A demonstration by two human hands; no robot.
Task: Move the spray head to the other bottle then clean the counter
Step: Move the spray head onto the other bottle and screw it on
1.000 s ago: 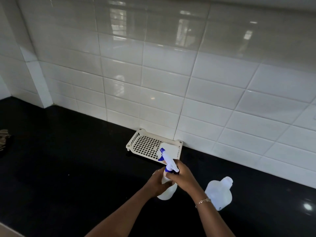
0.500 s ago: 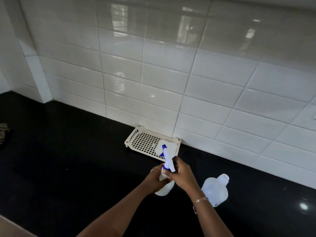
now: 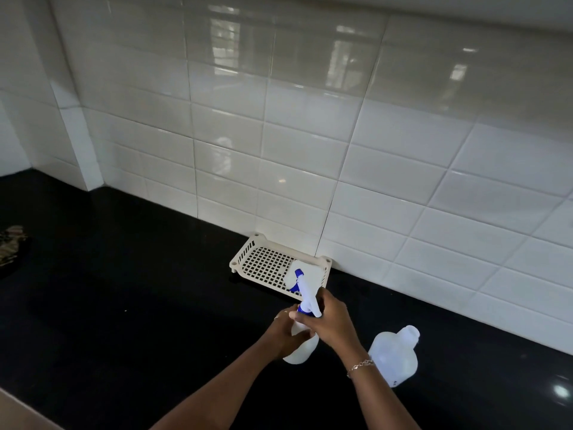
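Black counter (image 3: pixel 124 305), white tiled wall (image 3: pixel 310 150) behind. Left hand (image 3: pixel 286 332) wrapped around body of first bottle (image 3: pixel 299 352), which stands on the counter at centre. Right hand (image 3: pixel 330 321) closed on collar of white-and-blue spray head (image 3: pixel 305 294), seated on that bottle, nozzle toward 11 o'clock. Second bottle (image 3: pixel 395 355), open-necked, stands at 3 o'clock of the hands, apart. Slotted tray (image 3: pixel 266 265) at 12 o'clock against the wall, white pad (image 3: pixel 307 274) in it

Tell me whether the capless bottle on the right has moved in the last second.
No. The capless bottle keeps its place, at the same offset from the white basket; only the camera shifted.
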